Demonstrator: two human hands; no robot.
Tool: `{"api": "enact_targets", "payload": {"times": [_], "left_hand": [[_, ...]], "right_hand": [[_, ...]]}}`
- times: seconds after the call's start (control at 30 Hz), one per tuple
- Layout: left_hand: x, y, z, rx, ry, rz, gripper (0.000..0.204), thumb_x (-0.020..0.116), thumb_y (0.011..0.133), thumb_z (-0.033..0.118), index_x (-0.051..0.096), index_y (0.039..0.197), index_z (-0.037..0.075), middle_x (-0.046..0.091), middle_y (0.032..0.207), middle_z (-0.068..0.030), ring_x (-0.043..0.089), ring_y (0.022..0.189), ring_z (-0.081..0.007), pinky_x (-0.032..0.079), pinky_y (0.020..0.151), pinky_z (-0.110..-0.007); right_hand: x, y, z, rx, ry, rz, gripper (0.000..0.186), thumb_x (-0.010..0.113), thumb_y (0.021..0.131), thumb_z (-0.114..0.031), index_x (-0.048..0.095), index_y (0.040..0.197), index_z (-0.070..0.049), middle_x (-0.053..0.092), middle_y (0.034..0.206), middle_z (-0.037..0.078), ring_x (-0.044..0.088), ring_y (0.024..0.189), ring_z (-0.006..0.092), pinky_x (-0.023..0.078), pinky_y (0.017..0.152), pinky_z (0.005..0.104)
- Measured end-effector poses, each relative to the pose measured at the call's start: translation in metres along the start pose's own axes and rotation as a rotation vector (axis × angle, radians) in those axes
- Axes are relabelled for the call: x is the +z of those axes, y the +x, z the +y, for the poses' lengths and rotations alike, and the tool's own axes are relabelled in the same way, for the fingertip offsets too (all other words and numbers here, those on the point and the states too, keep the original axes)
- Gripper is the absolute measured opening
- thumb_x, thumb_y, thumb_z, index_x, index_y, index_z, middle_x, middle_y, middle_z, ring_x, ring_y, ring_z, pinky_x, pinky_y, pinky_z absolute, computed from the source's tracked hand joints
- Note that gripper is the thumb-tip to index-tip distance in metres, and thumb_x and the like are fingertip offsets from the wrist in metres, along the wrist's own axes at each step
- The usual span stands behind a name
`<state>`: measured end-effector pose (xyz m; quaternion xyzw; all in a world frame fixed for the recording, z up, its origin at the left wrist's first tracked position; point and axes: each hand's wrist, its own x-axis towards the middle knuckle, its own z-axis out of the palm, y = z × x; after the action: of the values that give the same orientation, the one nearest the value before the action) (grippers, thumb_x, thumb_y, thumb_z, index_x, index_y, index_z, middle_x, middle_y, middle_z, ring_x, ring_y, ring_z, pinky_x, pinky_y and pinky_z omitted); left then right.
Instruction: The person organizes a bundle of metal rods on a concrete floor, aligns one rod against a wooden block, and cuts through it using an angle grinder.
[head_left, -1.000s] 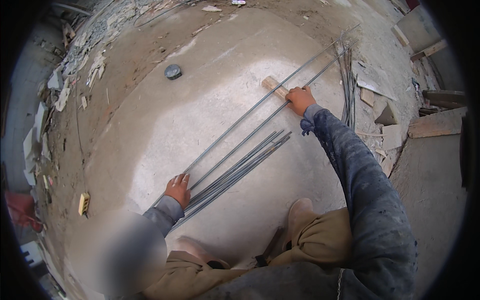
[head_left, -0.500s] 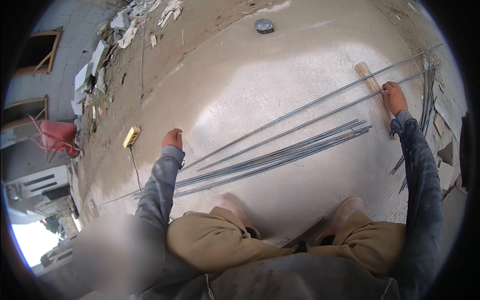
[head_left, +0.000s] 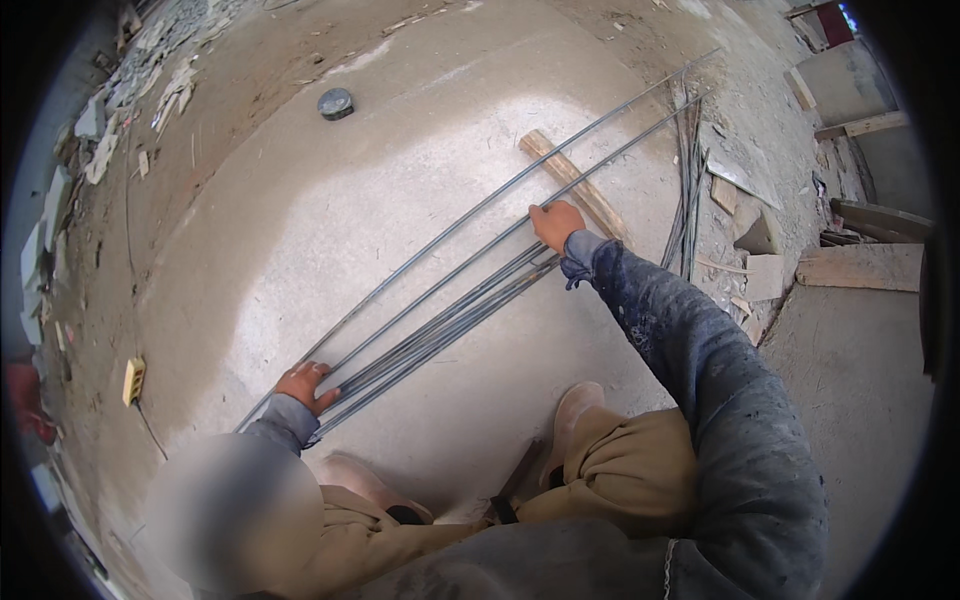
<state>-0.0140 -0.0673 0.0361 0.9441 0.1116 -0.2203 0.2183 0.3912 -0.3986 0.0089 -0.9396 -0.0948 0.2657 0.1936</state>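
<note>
My right hand (head_left: 557,222) is closed around a thin steel bar (head_left: 436,285), just on the near side of a wooden beam (head_left: 580,188). Farther out, a second steel bar (head_left: 447,232) runs roughly parallel and crosses over the same beam. Nearer my feet lies a bundle of steel bars (head_left: 440,335) on the concrete. At the left ends of the bars, my left hand (head_left: 306,386) is lowered with thumb and fingers apart, over or touching them; its exact contact is hard to make out. Both sleeves are dark and dusty.
More steel bars (head_left: 688,190) lie at the right by rubble and a wooden board (head_left: 858,268). A dark round object (head_left: 336,104) sits at the far left. A yellow power strip (head_left: 134,382) with a cord lies left. Broken blocks (head_left: 92,118) line the far left edge.
The view has swung to the right. My right hand has shifted along the bar to the near side of the wooden beam. My left hand has come down to the bars' left ends.
</note>
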Motion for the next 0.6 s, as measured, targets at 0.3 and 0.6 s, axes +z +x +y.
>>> {"api": "enact_targets", "payload": {"times": [0.3,0.6], "left_hand": [[-0.014,0.006,0.012,0.116,0.151,0.291,0.045,0.063,0.080,0.019,0.049,0.121,0.004,0.054,0.112,-0.0201,0.053,0.105,-0.0362,0.042,0.092,-0.043],[-0.015,0.062,-0.025,-0.070,-0.174,-0.035,0.026,0.052,0.092,0.024,0.060,0.100,0.001,0.064,0.087,-0.0211,0.061,0.085,-0.0374,0.048,0.077,-0.042]], "right_hand": [[0.048,-0.013,-0.001,0.098,0.681,-0.315,0.044,0.061,0.089,-0.024,0.044,0.111,0.009,0.066,0.094,0.016,0.064,0.062,0.0178,0.047,0.043,0.0309],[0.042,-0.018,-0.012,0.204,0.949,-0.161,0.033,0.062,0.087,-0.009,0.041,0.105,0.008,0.060,0.091,0.020,0.066,0.072,0.0244,0.053,0.050,0.0319]]}}
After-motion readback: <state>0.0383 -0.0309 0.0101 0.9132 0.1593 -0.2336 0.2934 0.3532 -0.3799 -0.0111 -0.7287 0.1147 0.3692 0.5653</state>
